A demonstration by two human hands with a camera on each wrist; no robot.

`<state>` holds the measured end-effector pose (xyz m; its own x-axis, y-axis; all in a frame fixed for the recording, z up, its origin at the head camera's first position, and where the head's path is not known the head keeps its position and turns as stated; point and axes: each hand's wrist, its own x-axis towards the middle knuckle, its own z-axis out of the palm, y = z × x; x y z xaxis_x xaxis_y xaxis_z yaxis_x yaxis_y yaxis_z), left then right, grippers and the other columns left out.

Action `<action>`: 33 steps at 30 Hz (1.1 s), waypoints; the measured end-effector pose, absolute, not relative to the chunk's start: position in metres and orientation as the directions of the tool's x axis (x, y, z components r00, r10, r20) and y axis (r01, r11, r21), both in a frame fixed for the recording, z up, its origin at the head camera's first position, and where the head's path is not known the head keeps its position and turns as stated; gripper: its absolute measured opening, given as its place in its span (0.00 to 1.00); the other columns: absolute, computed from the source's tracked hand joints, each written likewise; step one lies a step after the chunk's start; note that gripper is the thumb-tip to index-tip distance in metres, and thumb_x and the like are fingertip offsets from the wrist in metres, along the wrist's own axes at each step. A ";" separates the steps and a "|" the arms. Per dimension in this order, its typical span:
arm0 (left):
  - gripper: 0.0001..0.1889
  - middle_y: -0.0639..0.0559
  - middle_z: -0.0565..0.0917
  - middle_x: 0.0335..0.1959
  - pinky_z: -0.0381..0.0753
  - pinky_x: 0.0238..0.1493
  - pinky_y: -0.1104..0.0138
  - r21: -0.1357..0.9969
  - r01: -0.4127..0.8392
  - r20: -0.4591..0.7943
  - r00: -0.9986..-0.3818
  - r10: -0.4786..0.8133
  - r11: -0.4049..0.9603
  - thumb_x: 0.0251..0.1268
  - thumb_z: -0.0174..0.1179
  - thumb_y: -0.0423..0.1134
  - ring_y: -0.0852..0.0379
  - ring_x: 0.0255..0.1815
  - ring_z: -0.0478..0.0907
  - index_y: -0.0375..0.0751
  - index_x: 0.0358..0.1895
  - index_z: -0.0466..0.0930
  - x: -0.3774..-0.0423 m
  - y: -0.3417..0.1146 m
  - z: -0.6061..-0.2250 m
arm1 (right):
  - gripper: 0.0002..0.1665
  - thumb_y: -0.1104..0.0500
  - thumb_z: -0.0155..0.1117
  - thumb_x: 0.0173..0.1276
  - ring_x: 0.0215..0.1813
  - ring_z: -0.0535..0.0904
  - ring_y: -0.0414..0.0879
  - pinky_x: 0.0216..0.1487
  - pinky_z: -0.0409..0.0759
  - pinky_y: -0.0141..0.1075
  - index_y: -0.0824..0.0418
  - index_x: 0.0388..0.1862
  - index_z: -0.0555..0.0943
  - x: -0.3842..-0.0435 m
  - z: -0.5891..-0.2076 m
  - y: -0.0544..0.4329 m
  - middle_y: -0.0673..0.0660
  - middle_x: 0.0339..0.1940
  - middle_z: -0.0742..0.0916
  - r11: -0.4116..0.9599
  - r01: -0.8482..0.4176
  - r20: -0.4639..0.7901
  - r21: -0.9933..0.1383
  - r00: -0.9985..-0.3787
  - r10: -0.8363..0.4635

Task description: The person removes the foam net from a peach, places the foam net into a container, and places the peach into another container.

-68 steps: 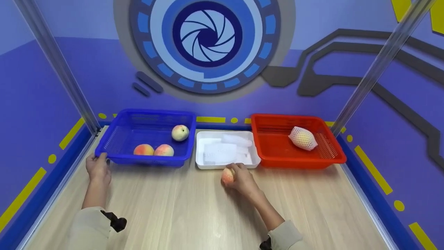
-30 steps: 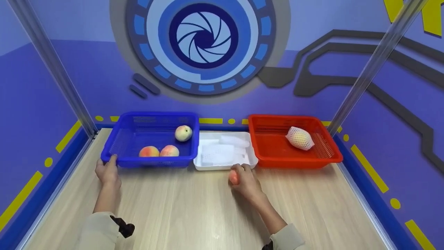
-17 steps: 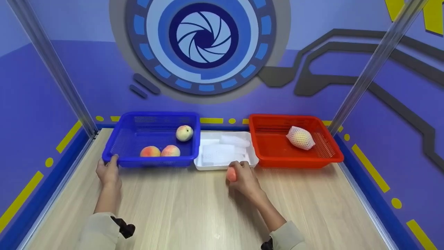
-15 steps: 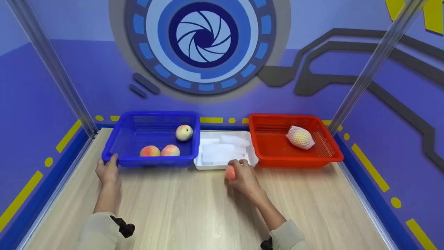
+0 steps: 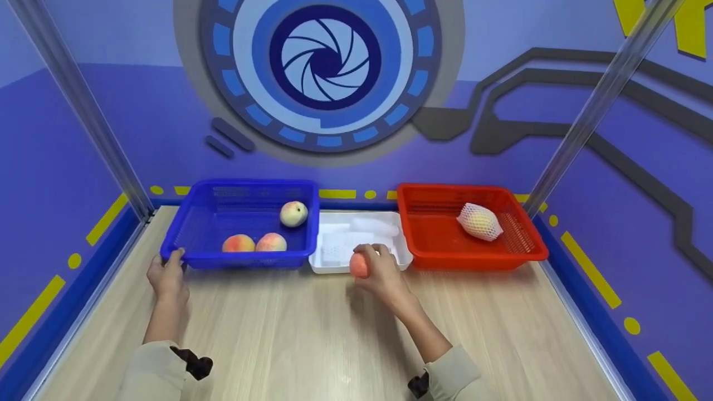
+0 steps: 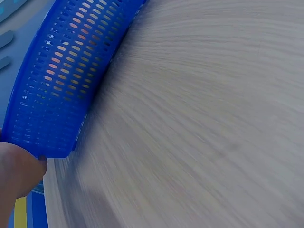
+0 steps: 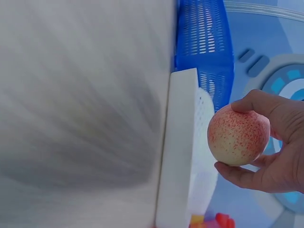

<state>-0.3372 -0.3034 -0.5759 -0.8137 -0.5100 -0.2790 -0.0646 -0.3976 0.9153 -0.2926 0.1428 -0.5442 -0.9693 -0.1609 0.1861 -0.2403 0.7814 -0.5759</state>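
Note:
My right hand holds a peach between thumb and fingers, raised over the front edge of the white tray. The peach is pale with red speckles. At the front left corner of the blue basket, my left hand grips the rim; the left wrist view shows its thumb right at that corner. Inside the blue basket lie a paler peach at the right and two blushed peaches, one beside the other, near the front wall.
White foam net sleeves lie in the white tray. To its right stands a red basket holding a fruit in a foam net. The three containers sit in a row along the back wall of the wooden table.
My right hand has lifted the peach off the area before the white tray and moved it up and slightly left, to the tray's edge. My left hand stays at the blue basket's corner.

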 end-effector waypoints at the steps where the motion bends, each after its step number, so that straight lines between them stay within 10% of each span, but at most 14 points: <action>1: 0.32 0.46 0.62 0.78 0.65 0.73 0.66 0.913 -0.063 -0.281 -0.812 -0.511 -0.403 0.77 0.55 0.39 0.60 0.71 0.66 0.38 0.79 0.58 -0.338 -0.303 -0.575 | 0.37 0.61 0.80 0.54 0.56 0.75 0.55 0.55 0.83 0.48 0.47 0.63 0.76 -0.293 -0.542 0.142 0.60 0.63 0.76 0.777 -0.245 0.189 -0.579 -0.968 -0.164; 8: 0.28 0.57 0.73 0.55 0.67 0.72 0.62 0.891 -0.043 -0.295 -0.813 -0.503 -0.453 0.76 0.56 0.37 0.62 0.59 0.70 0.35 0.74 0.63 -0.336 -0.306 -0.573 | 0.38 0.63 0.80 0.51 0.55 0.76 0.56 0.52 0.83 0.48 0.49 0.62 0.77 -0.295 -0.535 0.141 0.61 0.60 0.77 0.761 -0.276 0.241 -0.587 -0.957 -0.162; 15: 0.30 0.47 0.64 0.76 0.65 0.74 0.63 0.889 -0.058 -0.300 -0.823 -0.482 -0.455 0.78 0.53 0.38 0.58 0.70 0.66 0.39 0.78 0.58 -0.335 -0.306 -0.570 | 0.38 0.62 0.80 0.51 0.55 0.77 0.57 0.53 0.82 0.50 0.51 0.62 0.77 -0.298 -0.533 0.137 0.62 0.61 0.78 0.763 -0.293 0.250 -0.576 -0.952 -0.177; 26: 0.29 0.46 0.63 0.78 0.65 0.73 0.67 0.902 -0.038 -0.277 -0.815 -0.509 -0.431 0.80 0.50 0.41 0.58 0.74 0.64 0.39 0.78 0.58 -0.338 -0.302 -0.569 | 0.36 0.60 0.79 0.52 0.52 0.80 0.57 0.52 0.82 0.51 0.54 0.62 0.79 -0.314 -0.517 0.116 0.63 0.58 0.80 0.715 -0.391 0.344 -0.580 -0.913 -0.221; 33: 0.06 0.52 0.74 0.51 0.77 0.59 0.68 0.914 -0.032 -0.282 -0.766 -0.577 -0.404 0.78 0.52 0.39 0.59 0.53 0.74 0.39 0.44 0.71 -0.337 -0.303 -0.570 | 0.37 0.58 0.79 0.53 0.53 0.80 0.56 0.54 0.82 0.50 0.55 0.64 0.78 -0.320 -0.503 0.097 0.63 0.59 0.80 0.694 -0.396 0.308 -0.602 -0.916 -0.257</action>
